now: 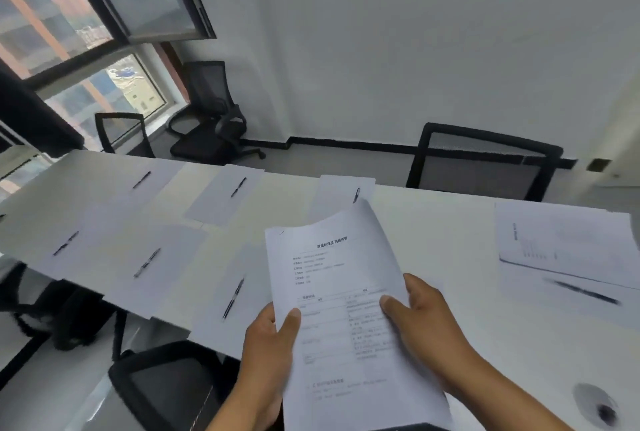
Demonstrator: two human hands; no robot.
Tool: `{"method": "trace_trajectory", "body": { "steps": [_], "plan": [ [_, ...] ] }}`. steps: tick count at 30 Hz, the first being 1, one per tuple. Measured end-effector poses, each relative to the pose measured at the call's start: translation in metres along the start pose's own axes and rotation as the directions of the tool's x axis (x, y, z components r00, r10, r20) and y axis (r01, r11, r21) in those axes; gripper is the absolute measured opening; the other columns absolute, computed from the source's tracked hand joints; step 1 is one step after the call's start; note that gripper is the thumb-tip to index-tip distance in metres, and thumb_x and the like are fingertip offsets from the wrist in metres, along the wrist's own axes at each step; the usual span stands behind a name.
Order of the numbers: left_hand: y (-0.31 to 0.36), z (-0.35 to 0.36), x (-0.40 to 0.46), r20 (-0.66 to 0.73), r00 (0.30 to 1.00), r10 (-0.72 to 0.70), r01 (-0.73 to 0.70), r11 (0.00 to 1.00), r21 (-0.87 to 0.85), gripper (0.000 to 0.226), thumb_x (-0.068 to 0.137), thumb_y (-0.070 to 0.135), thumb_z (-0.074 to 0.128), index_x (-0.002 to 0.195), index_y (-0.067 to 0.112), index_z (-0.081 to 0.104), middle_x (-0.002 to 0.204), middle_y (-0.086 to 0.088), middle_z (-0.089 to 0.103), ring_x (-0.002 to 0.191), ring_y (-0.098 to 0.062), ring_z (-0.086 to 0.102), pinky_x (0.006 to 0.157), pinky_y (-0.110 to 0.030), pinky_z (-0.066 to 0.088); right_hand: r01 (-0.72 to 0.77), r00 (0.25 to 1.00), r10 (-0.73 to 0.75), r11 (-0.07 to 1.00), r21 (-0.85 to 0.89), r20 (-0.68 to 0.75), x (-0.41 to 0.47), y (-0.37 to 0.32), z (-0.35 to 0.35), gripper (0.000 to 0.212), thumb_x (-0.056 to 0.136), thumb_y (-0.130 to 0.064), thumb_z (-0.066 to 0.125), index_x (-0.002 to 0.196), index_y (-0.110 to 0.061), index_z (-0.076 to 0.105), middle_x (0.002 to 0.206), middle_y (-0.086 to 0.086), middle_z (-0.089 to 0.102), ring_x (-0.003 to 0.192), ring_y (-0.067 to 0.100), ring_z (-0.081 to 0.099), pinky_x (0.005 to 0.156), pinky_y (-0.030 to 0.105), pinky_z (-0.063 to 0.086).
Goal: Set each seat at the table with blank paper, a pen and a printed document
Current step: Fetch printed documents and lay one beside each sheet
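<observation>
Head view: we hold the stack of printed documents (346,309) above the near edge of the table (443,233), raised clear of the surface so that a sheet can be peeled off. Our left hand (270,351) clamps the stack's left margin, thumb on top and fingers underneath; our right hand (426,319) clamps the right margin the same way, thumb pressed on the top page. We judge that this two-sided hold keeps the sheets square while the top copy is separated.

Along the far edge, three blank sheets each carry a pen: left (142,180), centre (238,187) and right (356,195). Along the near edge, three more blank sheets carry pens (65,243), (147,262), (233,298). Each pen lies on its sheet, presumably to mark the seat and weigh the paper down. None of these six seats shows a printed copy yet.

At the right end of the table, one printed document (561,243) lies flat with a pen (581,290) just beside it; that seat appears complete.

Black mesh chairs (481,160) stand beyond the far edge.
</observation>
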State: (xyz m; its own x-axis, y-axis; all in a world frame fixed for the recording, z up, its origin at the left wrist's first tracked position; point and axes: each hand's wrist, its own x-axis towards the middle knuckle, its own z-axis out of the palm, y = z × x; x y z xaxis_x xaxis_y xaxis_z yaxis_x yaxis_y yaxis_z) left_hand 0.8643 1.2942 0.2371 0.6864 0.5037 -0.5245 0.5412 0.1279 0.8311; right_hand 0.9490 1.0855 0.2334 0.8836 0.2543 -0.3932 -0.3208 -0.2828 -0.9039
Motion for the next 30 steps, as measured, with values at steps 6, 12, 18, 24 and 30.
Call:
{"method": "trace_trajectory", "body": {
  "steps": [6, 12, 18, 24, 30],
  "plan": [
    [0.000, 0.010, 0.058, 0.181, 0.983, 0.005, -0.007, 1.000, 0.012, 0.019, 0.111, 0.019, 0.062, 0.122, 0.023, 0.077, 0.111, 0.002, 0.085, 0.099, -0.021, 0.083, 0.092, -0.048, 0.066, -0.076, 0.968, 0.069, 0.997, -0.018, -0.240, 0.008, 0.006, 0.008, 0.018, 0.105, -0.018, 0.059, 0.103, -0.027, 0.074, 0.095, -0.018, 0.080, 0.084, 0.006, 0.078, 0.087, 0.043, 0.065],
    [-0.031, 0.025, 0.097, 0.316, 0.949, -0.020, 0.012, 1.000, 0.029, 0.019, 0.112, 0.025, 0.063, 0.124, 0.031, 0.076, 0.112, 0.010, 0.084, 0.098, -0.014, 0.082, 0.089, -0.044, 0.066, -0.113, 0.877, 0.097, 0.994, -0.006, -0.470, 0.017, 0.042, 0.012, 0.010, 0.098, -0.022, 0.070, 0.103, -0.030, 0.074, 0.095, -0.016, 0.078, 0.084, 0.010, 0.075, 0.081, 0.042, 0.064],
    [-0.056, 0.028, 0.114, 0.390, 0.916, -0.100, 0.076, 0.994, 0.076, 0.022, 0.115, 0.029, 0.055, 0.126, 0.027, 0.074, 0.116, 0.008, 0.083, 0.104, -0.018, 0.081, 0.096, -0.050, 0.066, -0.187, 0.784, 0.232, 0.973, 0.136, -0.576, 0.019, 0.087, 0.020, 0.009, 0.094, -0.020, 0.082, 0.097, -0.018, 0.073, 0.085, 0.000, 0.078, 0.074, 0.016, 0.077, 0.066, 0.037, 0.059],
    [-0.068, 0.031, 0.129, 0.398, 0.897, -0.191, 0.144, 0.979, 0.147, 0.030, 0.118, 0.031, 0.045, 0.129, 0.029, 0.072, 0.121, 0.005, 0.082, 0.111, -0.023, 0.080, 0.100, -0.055, 0.063, -0.225, 0.772, 0.301, 0.953, 0.203, -0.559, 0.028, 0.120, 0.018, 0.012, 0.098, -0.021, 0.077, 0.090, -0.012, 0.073, 0.081, 0.011, 0.073, 0.069, 0.021, 0.066, 0.067, 0.038, 0.052],
    [-0.073, 0.031, 0.139, 0.374, 0.904, -0.205, 0.161, 0.976, 0.145, 0.029, 0.118, 0.027, 0.048, 0.129, 0.028, 0.074, 0.119, 0.003, 0.083, 0.108, -0.023, 0.081, 0.096, -0.051, 0.065, -0.248, 0.792, 0.350, 0.933, 0.259, -0.501, 0.033, 0.131, 0.019, 0.022, 0.103, -0.020, 0.071, 0.089, -0.003, 0.069, 0.082, 0.014, 0.075, 0.066, 0.020, 0.066, 0.063, 0.034, 0.051]
  ]
}}
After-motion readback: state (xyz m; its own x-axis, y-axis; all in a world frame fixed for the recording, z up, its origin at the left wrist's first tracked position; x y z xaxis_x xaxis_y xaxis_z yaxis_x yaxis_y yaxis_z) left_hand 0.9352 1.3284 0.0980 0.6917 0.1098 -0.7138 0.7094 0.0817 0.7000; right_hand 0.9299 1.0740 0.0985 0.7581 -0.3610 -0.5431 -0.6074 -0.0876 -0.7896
